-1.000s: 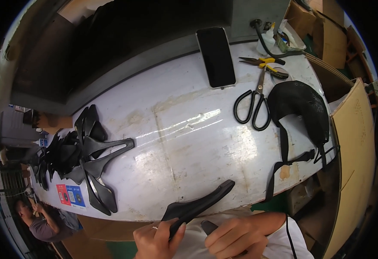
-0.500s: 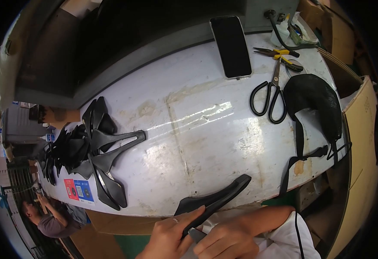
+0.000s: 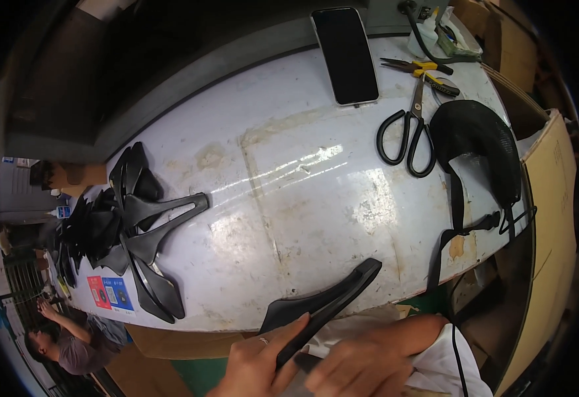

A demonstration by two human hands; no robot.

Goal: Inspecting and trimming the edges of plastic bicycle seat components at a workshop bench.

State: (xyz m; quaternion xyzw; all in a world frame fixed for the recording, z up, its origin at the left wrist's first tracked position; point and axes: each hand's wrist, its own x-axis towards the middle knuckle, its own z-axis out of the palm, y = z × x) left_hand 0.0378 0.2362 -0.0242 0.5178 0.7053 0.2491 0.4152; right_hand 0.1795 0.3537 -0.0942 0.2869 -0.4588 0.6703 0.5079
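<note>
"Piece (image 3: 345, 286) is jutting over the near edge of the table (image 3: 316, 225), left hand (image 3: 253, 362) gripping it."

"Right hand (image 3: 362, 364)?"

"Clutching a grey thing (image 3: 307, 362) (blurring, kind unclear) near that edge."

Passable mid-tabletop (image 3: 316, 218), black pile (image 3: 145, 246) left, scissors (image 3: 417, 108) right, held piece (image 3: 329, 301) nearside

8 o'clock: red-and-blue sticker (image 3: 111, 293), on worktop (image 3: 236, 278) | 9 o'clock: blue-and-white label (image 3: 63, 212), on bottle (image 3: 54, 213) | print too small to read
</note>
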